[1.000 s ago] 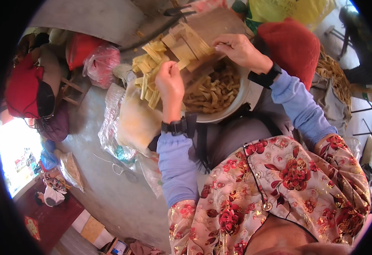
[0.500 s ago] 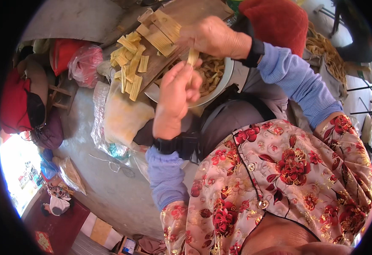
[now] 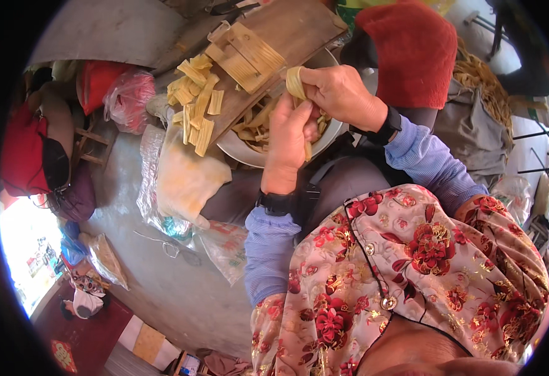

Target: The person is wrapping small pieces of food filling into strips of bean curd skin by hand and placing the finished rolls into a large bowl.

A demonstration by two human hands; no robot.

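Observation:
My left hand (image 3: 287, 135) and right hand (image 3: 348, 94) are close together over a pale basin (image 3: 237, 152). Between them they pinch a flat yellow dough-like strip (image 3: 295, 83), which curves up in a loop at the right fingertips. Its lower part is partly hidden by my fingers. Curled yellow pieces (image 3: 249, 130) lie in the basin below. Across the basin's far side rests a wooden board (image 3: 309, 28), with wide ribbed yellow sheets (image 3: 249, 59) on it. Shorter ribbed strips (image 3: 202, 100) are heaped at the board's left edge.
A pale cloth (image 3: 190, 182) and clear plastic bags (image 3: 224, 247) lie left of my knees. A red cushion-like cover (image 3: 409, 53) is beyond my right hand. Another heap of yellow strips (image 3: 484, 103) lies at right. A small wooden stool (image 3: 91, 144) stands at left.
Both hands have moved right and the right hand has come lower, nearer to me. The strip, straight between the hands before, now bends into a loop.

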